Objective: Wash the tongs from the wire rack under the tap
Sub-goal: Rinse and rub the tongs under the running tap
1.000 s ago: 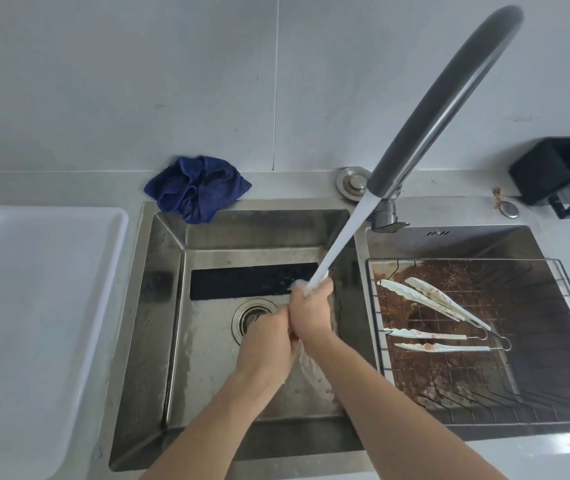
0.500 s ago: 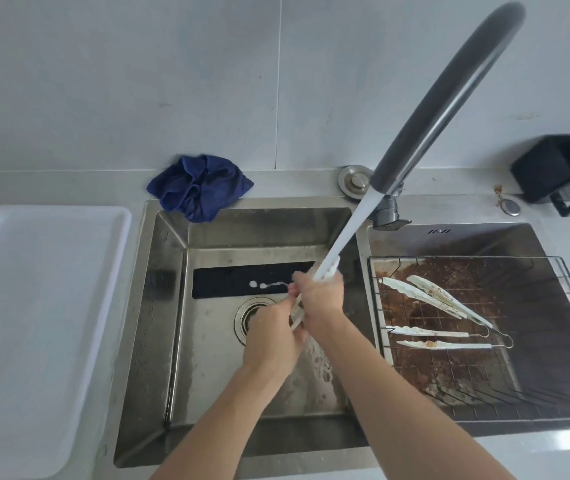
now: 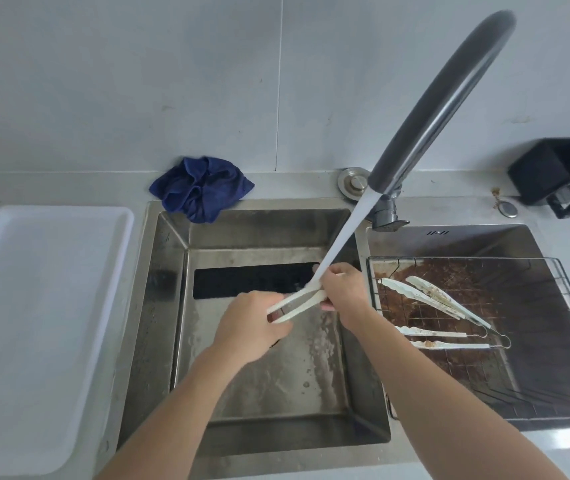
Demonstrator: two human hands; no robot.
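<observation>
Over the left basin of the sink (image 3: pixel 159 306) the person holds one pair of white tongs (image 3: pixel 299 301) in both hands, right where the stream of water (image 3: pixel 345 237) from the tap (image 3: pixel 439 98) comes down. The right hand (image 3: pixel 344 291) pinches the end nearest the stream, fingers curled round it, and the left hand (image 3: pixel 254 329) grips the two spread arms at the end farther from the tap. The water lands at about the point where the right hand's grip meets the tongs, so I judge this to be the rinse and rub of this pair. To do it well, the left hand should slide its fingers along each arm in turn while the right hand turns the tongs slowly under the stream, so that both the inner and outer faces get wet. Keeping the arms apart, as they are, lets water reach between them. Holding the tongs low in the basin would cut down splashing. To the right of the tap, in the other basin, the wire rack (image 3: pixel 567 306) bears two more tongs (image 3: pixel 428 297), visibly smeared with brown residue, so more washing remains after this pair.
</observation>
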